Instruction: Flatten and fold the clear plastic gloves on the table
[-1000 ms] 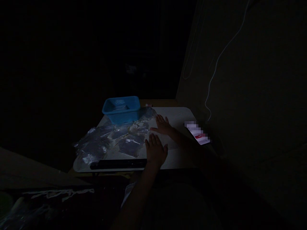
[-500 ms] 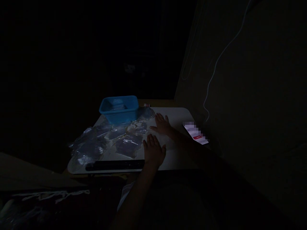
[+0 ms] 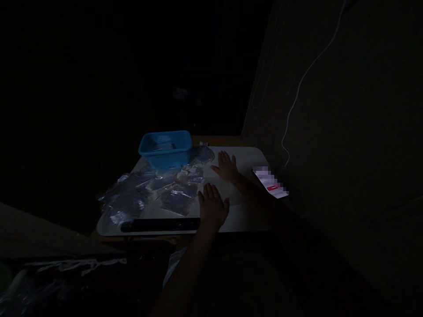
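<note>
In dim light, my left hand (image 3: 212,206) lies palm down with fingers spread near the front of the white table (image 3: 246,152). Farther back and to the right, my right hand (image 3: 227,168) is flat too, its fingers apart. Between and under them there seems to be a thin clear sheet (image 3: 231,193), faint against the tabletop. Left of my hands lie crumpled clear plastic bags (image 3: 179,199), with a larger heap of plastic (image 3: 124,202) at the left end. Small pale pieces (image 3: 187,173) show among the bags.
A blue basket (image 3: 167,159) stands at the back left of the table. Along the front edge runs a black bar (image 3: 160,225). A lit phone (image 3: 271,184) rests at the right edge, and a white cable (image 3: 297,90) hangs down the wall.
My right hand has slid slightly away and to the right. My left hand stays in nearly the same place, and the view has shifted slightly.
</note>
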Demonstrator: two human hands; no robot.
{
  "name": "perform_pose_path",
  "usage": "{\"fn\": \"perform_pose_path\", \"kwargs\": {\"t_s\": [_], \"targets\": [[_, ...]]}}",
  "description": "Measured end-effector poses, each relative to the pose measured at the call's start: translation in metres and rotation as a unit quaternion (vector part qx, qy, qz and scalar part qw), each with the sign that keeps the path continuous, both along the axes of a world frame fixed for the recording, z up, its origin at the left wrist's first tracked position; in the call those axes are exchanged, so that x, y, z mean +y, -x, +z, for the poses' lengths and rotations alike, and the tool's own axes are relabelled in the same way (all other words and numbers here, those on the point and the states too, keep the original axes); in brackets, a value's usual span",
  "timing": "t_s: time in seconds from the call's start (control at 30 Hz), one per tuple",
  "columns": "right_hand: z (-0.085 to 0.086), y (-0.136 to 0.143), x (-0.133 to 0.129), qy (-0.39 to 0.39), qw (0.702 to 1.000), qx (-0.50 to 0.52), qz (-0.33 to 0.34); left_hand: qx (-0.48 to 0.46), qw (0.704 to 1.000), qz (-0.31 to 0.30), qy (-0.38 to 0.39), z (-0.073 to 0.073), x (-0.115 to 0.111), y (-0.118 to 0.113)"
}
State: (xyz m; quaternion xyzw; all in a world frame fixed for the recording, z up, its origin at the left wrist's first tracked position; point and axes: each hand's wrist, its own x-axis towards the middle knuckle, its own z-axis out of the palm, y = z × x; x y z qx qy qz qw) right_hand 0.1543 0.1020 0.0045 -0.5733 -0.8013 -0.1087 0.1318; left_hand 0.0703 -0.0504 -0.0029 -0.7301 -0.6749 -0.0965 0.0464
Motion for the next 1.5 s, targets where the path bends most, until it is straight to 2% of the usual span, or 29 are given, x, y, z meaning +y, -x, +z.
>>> {"fn": "perform_pose_path", "kwargs": {"t_s": [0.2, 0.33, 0.5, 0.63, 0.73, 0.83, 0.97, 1.03, 1.13, 1.3, 1.4, 1.5], "targets": [[-0.015, -0.028, -0.028, 0.023, 0.999, -0.025, 0.028, -0.001, 1.000, -0.001, 0.002, 0.000, 0.002, 0.000], [-0.020, -0.035, -0.030, 0.033, 0.999, -0.033, 0.025, 0.004, 1.000, 0.001, -0.004, -0.001, 0.003, 0.001], [-0.014, -0.044, -0.015, 0.024, 0.999, -0.047, 0.013, 0.011, 1.000, -0.002, 0.001, 0.001, 0.001, 0.001], [-0.006, -0.054, 0.000, -0.014, 0.999, -0.039, -0.030, 0.016, 1.000, 0.000, 0.002, 0.003, 0.000, 0.001], [0.002, -0.057, 0.000, -0.029, 0.997, -0.036, -0.061, 0.018, 1.000, 0.000, -0.001, 0.002, 0.001, 0.001], [0.005, -0.054, -0.019, -0.023, 0.997, -0.015, -0.068, 0.019, 1.000, 0.001, 0.002, 0.002, 0.002, 0.002], [-0.007, -0.051, -0.056, 0.000, 1.000, -0.011, -0.012, 0.021, 1.000, 0.002, 0.001, 0.002, 0.002, 0.002], [-0.013, -0.053, -0.067, -0.010, 1.000, -0.022, 0.019, 0.022, 1.000, 0.003, 0.001, 0.002, 0.003, 0.002], [-0.016, -0.064, -0.065, -0.043, 0.998, -0.032, 0.030, 0.022, 1.000, 0.004, 0.007, 0.003, 0.003, 0.002], [-0.001, -0.083, -0.051, -0.070, 0.997, -0.032, -0.006, 0.024, 0.999, 0.006, 0.022, 0.005, 0.004, 0.002], [0.002, -0.081, -0.063, -0.075, 0.997, -0.017, -0.033, 0.026, 1.000, 0.005, 0.018, 0.004, 0.005, 0.002], [-0.007, -0.070, -0.088, -0.067, 0.998, -0.013, 0.001, 0.026, 1.000, 0.004, 0.007, 0.002, 0.006, 0.002]]}}
